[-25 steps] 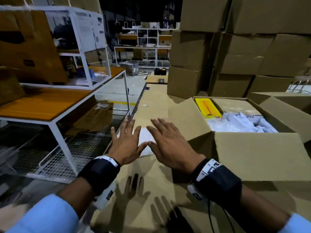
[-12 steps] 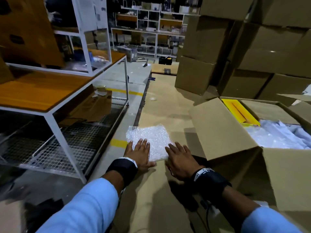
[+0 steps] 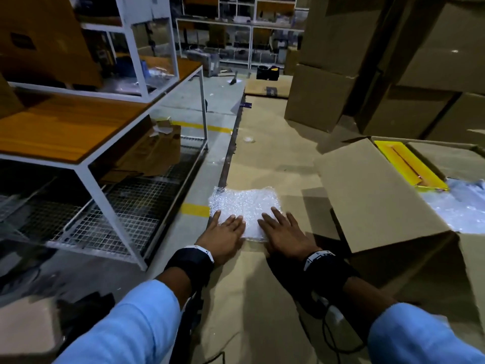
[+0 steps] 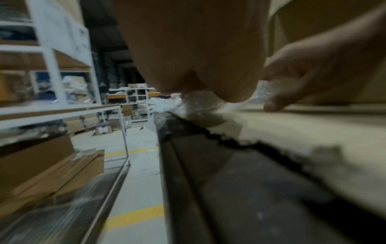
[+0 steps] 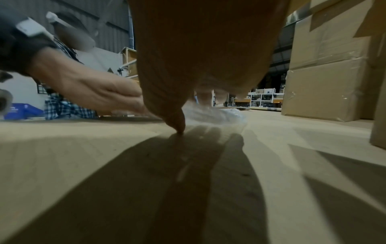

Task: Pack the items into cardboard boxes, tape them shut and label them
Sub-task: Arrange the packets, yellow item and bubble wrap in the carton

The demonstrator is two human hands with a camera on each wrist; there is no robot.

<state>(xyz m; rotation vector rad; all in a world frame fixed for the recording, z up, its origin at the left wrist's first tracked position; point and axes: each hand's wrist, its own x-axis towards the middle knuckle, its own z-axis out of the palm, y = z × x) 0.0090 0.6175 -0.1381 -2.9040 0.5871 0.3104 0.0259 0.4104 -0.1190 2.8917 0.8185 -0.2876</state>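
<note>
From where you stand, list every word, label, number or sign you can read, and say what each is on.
None can be read.
White sheets on the white rack: print too blurred.
Dark label on the flat cardboard far ahead: too small.
White band on the right wrist strap: dark marks, not legible.
Stacked cardboard boxes and the open cardboard box: no print visible.

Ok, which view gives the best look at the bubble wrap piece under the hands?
The head view: the whole bubble wrap piece shows, flat on the cardboard surface, with the left hand and right hand flat on its near edge. The left wrist view shows only a blurred sliver past the palm; the right wrist view, a low blurred edge.
</note>
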